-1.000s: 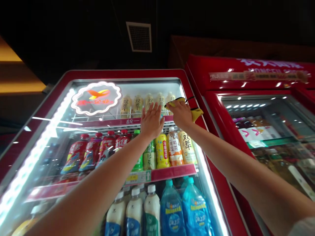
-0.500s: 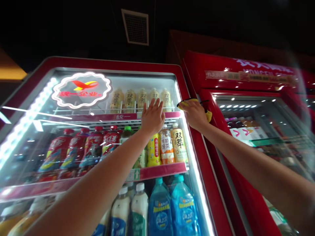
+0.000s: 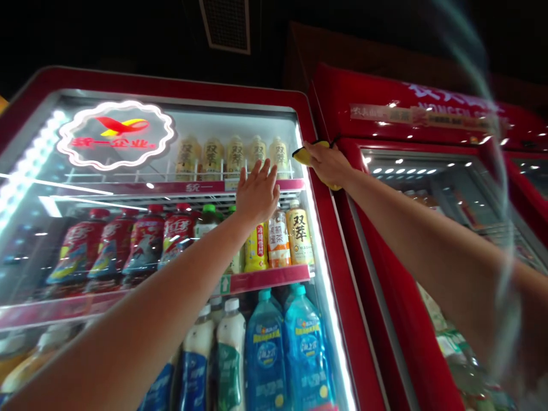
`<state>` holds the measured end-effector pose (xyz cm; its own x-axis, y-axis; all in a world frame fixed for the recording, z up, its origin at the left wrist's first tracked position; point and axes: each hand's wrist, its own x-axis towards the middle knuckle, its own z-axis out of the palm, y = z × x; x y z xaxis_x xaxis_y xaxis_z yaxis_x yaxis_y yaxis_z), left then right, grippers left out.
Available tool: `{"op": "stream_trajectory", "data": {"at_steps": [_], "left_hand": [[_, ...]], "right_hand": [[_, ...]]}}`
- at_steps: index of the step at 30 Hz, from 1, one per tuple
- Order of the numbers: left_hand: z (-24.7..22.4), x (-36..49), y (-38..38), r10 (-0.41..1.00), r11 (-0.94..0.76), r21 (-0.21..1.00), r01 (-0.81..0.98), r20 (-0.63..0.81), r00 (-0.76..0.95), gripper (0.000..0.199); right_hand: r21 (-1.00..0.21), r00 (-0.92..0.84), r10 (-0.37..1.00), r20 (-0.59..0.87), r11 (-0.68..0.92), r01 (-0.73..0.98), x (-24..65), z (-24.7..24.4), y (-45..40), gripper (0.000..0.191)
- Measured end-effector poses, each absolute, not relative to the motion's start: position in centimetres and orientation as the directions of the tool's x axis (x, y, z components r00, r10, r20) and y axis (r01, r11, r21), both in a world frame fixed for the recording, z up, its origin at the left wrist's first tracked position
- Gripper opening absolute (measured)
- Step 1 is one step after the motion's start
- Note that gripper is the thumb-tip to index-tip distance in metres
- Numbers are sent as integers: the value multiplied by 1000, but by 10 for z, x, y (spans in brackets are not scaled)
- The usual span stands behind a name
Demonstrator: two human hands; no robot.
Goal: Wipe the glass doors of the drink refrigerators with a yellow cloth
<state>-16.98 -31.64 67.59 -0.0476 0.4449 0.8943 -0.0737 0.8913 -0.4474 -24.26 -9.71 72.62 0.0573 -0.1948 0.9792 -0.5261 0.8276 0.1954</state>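
Note:
My left hand (image 3: 258,194) lies flat against the glass door of a lit drinks cooler, fingers spread, in front of the upper shelf edge (image 3: 205,187). Nothing is in it. My right hand (image 3: 331,165) presses a yellow cloth (image 3: 303,156) with dark edging onto the red door frame (image 3: 329,228), close to the upper right of the glass. Part of the cloth is hidden under the hand. Pale yellow bottles (image 3: 235,155) stand behind the glass just above my left fingers. My left forearm covers part of the shelves below.
A second red cooler (image 3: 342,108) adjoins on the right. Inside the first one are red-labelled bottles (image 3: 145,237) and large blue bottles (image 3: 265,348). A glowing logo sign (image 3: 115,136) is at the door's upper left. A ceiling vent (image 3: 226,23) is overhead.
The camera view has shifted, so the coolers sit higher and farther left. My right hand has moved slightly left with the cloth, towards the glass. My left hand stays flat on the door.

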Motion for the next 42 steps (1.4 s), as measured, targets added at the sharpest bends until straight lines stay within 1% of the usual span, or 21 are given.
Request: {"op": "stream_trajectory", "data": {"at_steps": [2,5,10,14,16,19,21,22,24,27,28,30,32,33,35,36,38,40,41,42], "left_hand": [[666,-170,-312,451,888,-455,-68,890,-64,59],[648,-170,-304,465,881,-470,-57,881,-88,59],[620,-170,-297,474,878,-478,-26,875,-102,57],[596,-167,-298,484,873,-488,-11,868,-106,57],[582,-165,-302,495,867,-499,-4,862,-111,57],[560,-159,-310,518,853,-522,1,846,-124,57],[549,-155,-317,531,843,-538,-7,835,-143,57],[546,-153,-321,536,839,-544,-15,831,-151,58],[545,-150,-330,541,833,-552,-33,827,-154,58],[553,-146,-343,537,834,-548,-64,832,-140,59],[557,-146,-347,531,836,-543,-78,837,-133,59],[565,-145,-354,513,845,-524,-107,850,-116,59],[572,-145,-358,488,857,-497,-134,868,-97,58],[574,-145,-359,477,862,-486,-145,874,-91,58],[576,-145,-360,467,866,-475,-159,880,-87,57],[577,-144,-360,466,865,-474,-162,881,-86,57],[579,-143,-360,466,867,-473,-159,881,-81,57],[583,-140,-361,452,877,-457,-151,889,-69,58],[586,-139,-362,438,884,-442,-149,897,-64,59],[589,-137,-364,421,893,-425,-149,905,-59,59]], "right_hand": [[199,49,-205,978,825,-529,-240,708,-96,54],[237,113,-211,971,771,-591,-240,680,-97,51],[226,245,-72,967,688,-690,-248,636,-102,41],[233,281,-28,959,639,-733,-250,590,-108,36],[229,277,-32,960,657,-718,-248,554,-111,36],[211,256,-53,965,733,-646,-244,499,-115,42],[233,252,-95,963,762,-604,-244,477,-117,44],[246,256,-110,961,766,-594,-245,476,-118,43],[264,275,-115,954,757,-597,-249,495,-118,41],[253,299,-68,952,724,-641,-254,564,-121,41],[232,295,-38,955,718,-657,-254,592,-123,42],[145,264,52,963,725,-673,-252,643,-132,45],[95,245,99,965,735,-672,-245,676,-145,46],[78,234,106,966,748,-660,-240,683,-152,46],[78,222,82,972,774,-628,-232,677,-165,47],[109,226,41,973,784,-611,-228,666,-168,47],[238,262,-98,960,778,-582,-226,635,-167,47],[389,300,-259,918,738,-552,-229,608,-154,45],[422,308,-295,905,722,-548,-232,601,-146,43],[420,308,-292,906,720,-553,-235,600,-137,43]]}}
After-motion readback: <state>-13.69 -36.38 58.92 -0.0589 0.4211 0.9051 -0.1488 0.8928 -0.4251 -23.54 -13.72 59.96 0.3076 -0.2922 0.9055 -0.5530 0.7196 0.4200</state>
